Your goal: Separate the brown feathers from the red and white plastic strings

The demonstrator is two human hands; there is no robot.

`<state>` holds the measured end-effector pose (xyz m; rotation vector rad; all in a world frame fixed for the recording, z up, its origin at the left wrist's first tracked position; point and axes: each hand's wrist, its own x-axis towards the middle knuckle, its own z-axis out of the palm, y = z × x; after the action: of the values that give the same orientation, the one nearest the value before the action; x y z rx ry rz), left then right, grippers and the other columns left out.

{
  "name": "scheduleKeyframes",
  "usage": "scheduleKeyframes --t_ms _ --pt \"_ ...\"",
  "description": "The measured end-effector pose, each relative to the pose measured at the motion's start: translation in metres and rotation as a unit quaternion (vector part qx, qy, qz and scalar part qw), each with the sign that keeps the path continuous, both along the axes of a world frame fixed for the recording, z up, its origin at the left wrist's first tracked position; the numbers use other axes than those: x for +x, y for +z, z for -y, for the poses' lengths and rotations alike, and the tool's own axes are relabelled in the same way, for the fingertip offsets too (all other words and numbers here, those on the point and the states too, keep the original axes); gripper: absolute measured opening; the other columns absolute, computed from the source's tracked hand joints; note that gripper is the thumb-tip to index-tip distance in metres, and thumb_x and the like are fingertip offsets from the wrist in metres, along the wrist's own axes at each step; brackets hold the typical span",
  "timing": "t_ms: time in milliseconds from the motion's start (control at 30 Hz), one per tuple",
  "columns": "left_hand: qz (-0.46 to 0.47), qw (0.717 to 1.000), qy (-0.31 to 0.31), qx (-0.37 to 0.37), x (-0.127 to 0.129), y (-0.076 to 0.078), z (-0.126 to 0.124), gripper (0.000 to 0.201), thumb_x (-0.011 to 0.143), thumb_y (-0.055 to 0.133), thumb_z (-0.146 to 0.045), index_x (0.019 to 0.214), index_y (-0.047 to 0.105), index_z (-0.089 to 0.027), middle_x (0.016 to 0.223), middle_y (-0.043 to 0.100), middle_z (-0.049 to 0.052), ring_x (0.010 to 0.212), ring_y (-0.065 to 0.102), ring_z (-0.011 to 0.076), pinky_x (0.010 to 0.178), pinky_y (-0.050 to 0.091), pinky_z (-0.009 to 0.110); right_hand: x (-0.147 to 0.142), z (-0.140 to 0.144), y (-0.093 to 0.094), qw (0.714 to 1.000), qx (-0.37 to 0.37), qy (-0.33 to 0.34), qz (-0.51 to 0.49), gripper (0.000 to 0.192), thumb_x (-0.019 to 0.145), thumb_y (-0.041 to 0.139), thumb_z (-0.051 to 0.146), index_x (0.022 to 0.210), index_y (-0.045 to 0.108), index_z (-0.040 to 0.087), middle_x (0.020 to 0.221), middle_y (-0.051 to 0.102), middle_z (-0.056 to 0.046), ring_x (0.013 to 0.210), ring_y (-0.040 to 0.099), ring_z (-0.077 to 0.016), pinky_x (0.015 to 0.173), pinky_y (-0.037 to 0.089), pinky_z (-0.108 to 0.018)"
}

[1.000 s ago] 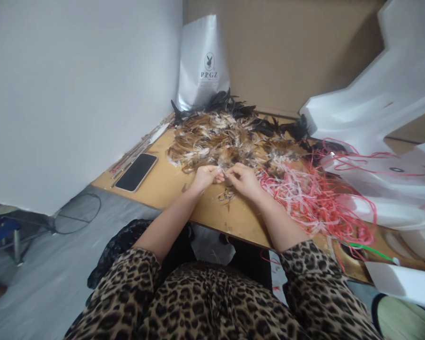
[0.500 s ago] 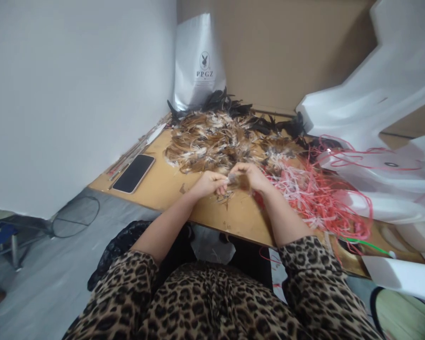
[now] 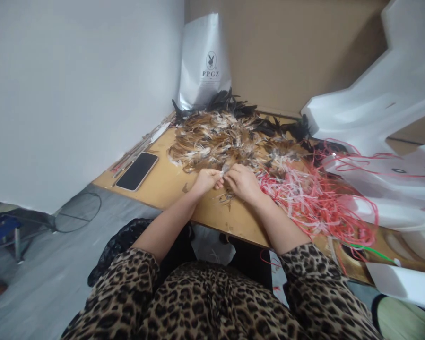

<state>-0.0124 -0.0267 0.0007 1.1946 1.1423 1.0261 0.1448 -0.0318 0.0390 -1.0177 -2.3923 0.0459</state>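
My left hand [image 3: 207, 181] is closed, thumb and fingers pinched on a small pale feather [image 3: 225, 168]. Against it, fingertips almost touching, my right hand [image 3: 245, 183] is also closed on the feather, which shows only as a whitish tuft between the fingers. Both hands are just above the wooden table [image 3: 177, 189], in front of a spread pile of brown and white feathers [image 3: 212, 137]. A few loose feather scraps [image 3: 227, 197] lie below the fingers. Close to my right forearm is a tangle of red and pink plastic strips [image 3: 304, 198].
A phone [image 3: 137, 171] lies on the table's left side. Black feathers [image 3: 229, 103] and a silver bag [image 3: 203, 61] stand at the back. White foam pieces [image 3: 357, 113] crowd the right, near a green strip [image 3: 373, 251]. A white panel [image 3: 73, 94] borders the left.
My right hand has turned so its back faces up and its fingers have come closer to the left. The brown feather part seen by it before is now hidden. The view shifted slightly.
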Motion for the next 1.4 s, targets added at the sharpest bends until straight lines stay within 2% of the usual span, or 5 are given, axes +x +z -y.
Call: scheduleKeyframes --t_ms 133,300,733,967,1400 --pt "-0.092 0.988 -0.110 0.050 -0.002 -0.005 0.004 0.020 0.076 0.054 -0.017 0.057 0.056 -0.010 0.044 0.054 -0.001 0.038 0.049 0.0056 0.043 0.038 0.017 0.005 -0.002 0.009 0.998 -0.001 0.029 0.057 0.025 0.085 0.049 0.029 0.070 0.064 0.017 0.082 0.056 -0.009 0.083 0.046 -0.0200 0.073 0.034 -0.033" --pt "-0.062 0.960 -0.271 0.030 -0.003 0.006 0.011 0.027 0.075 0.060 -0.033 0.063 0.061 -0.009 0.048 0.057 0.002 0.042 0.053 0.0077 0.044 0.040 0.017 0.028 -0.019 0.004 0.950 -0.260 0.121 -0.126 0.016 0.074 0.061 0.030 0.068 0.065 0.016 0.078 0.058 -0.004 0.074 0.053 -0.0149 0.072 0.040 -0.030" --pt "0.270 0.925 -0.216 -0.157 -0.007 0.015 0.013 0.028 0.066 0.072 -0.029 0.061 0.053 -0.009 0.047 0.042 -0.005 0.034 0.030 -0.0018 0.033 0.019 0.011 -0.002 -0.009 -0.012 0.753 -0.449 0.099 -0.470 0.025 0.057 0.076 0.034 0.062 0.060 0.016 0.062 0.061 0.001 0.059 0.054 -0.0103 0.064 0.044 -0.025" --pt "0.282 0.913 -0.209 -0.209 -0.005 0.020 0.014 0.015 0.071 0.068 -0.020 0.074 0.057 -0.010 0.050 0.037 -0.007 0.035 0.026 -0.0024 0.034 0.015 0.010 -0.002 -0.007 -0.007 0.761 -0.449 0.058 -0.465 0.027 0.057 0.074 0.035 0.071 0.059 0.018 0.061 0.061 0.002 0.055 0.053 -0.0096 0.058 0.043 -0.023" --pt "0.024 0.992 -0.122 -0.027 -0.013 0.013 0.004 0.032 0.066 0.068 -0.041 0.071 0.062 -0.010 0.054 0.057 -0.001 0.042 0.049 0.0052 0.041 0.033 0.017 0.005 -0.014 -0.012 0.789 -0.388 -0.027 -0.475 0.019 0.057 0.070 0.028 0.058 0.056 0.015 0.057 0.059 0.003 0.053 0.048 -0.0073 0.057 0.038 -0.022"
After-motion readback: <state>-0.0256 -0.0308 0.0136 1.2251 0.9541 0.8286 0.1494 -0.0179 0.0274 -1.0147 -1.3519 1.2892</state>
